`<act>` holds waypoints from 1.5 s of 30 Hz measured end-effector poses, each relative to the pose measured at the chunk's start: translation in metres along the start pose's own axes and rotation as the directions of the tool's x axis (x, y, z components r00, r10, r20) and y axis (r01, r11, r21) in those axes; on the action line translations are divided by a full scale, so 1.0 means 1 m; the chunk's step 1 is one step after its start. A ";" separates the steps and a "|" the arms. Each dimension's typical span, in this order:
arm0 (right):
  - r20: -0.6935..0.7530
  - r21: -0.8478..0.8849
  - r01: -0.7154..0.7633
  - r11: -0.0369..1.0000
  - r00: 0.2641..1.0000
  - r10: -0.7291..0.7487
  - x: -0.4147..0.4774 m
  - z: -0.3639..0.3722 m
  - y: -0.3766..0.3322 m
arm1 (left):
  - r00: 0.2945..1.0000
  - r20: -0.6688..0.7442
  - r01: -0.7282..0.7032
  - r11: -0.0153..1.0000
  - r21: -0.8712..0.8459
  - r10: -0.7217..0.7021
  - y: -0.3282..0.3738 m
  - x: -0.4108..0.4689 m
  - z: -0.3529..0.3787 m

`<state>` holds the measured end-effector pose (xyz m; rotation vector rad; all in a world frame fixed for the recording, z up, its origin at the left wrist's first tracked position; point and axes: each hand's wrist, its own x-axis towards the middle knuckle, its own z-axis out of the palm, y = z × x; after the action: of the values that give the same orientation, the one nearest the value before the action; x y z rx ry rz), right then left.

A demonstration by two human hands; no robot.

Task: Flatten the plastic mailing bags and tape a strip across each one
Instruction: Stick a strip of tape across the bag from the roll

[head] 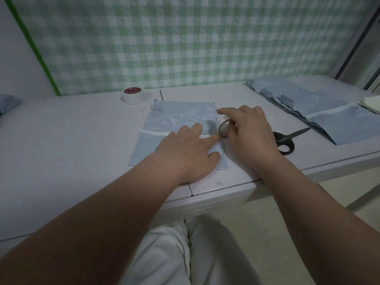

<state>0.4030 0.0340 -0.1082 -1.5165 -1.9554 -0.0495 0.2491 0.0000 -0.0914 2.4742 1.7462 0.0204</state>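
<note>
A grey-blue mailing bag (181, 116) lies flat on the white table (72, 140) in front of me. A white tape strip (155, 133) runs across it from its left edge toward the right. My left hand (189, 151) lies on the bag with straight fingers, the index fingertip pressing the strip near the roll. My right hand (248, 132) grips a small tape roll (223, 128) standing on edge at the bag's right side.
A second, larger white tape roll (133, 96) sits at the back left. Black scissors (287, 139) lie right of my right hand. A pile of taped bags (320, 108) covers the table's right end. Another bag (8, 102) shows at the far left edge.
</note>
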 end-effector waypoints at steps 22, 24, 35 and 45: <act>0.021 -0.011 -0.130 0.991 0.991 0.130 0.000 -0.004 0.001 | 1.000 0.022 0.015 1.000 0.017 -0.016 0.005 0.002 -0.001; 0.014 -0.025 -0.118 0.993 0.993 0.118 0.000 -0.003 0.001 | 1.000 0.024 0.020 1.000 0.021 -0.020 0.006 0.002 -0.001; 0.038 -0.045 -0.150 0.988 0.988 0.151 -0.001 -0.005 -0.002 | 0.995 -0.029 0.099 0.994 0.053 -0.098 0.017 -0.001 -0.001; 0.031 -0.029 -0.177 0.984 0.984 0.178 0.000 -0.005 -0.002 | 0.972 -0.127 0.213 0.967 0.137 -0.196 -0.001 -0.012 -0.005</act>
<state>0.4040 0.0313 -0.1036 -1.7129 -1.8442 0.0270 0.2435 -0.0108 -0.0854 2.4204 2.1175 0.0110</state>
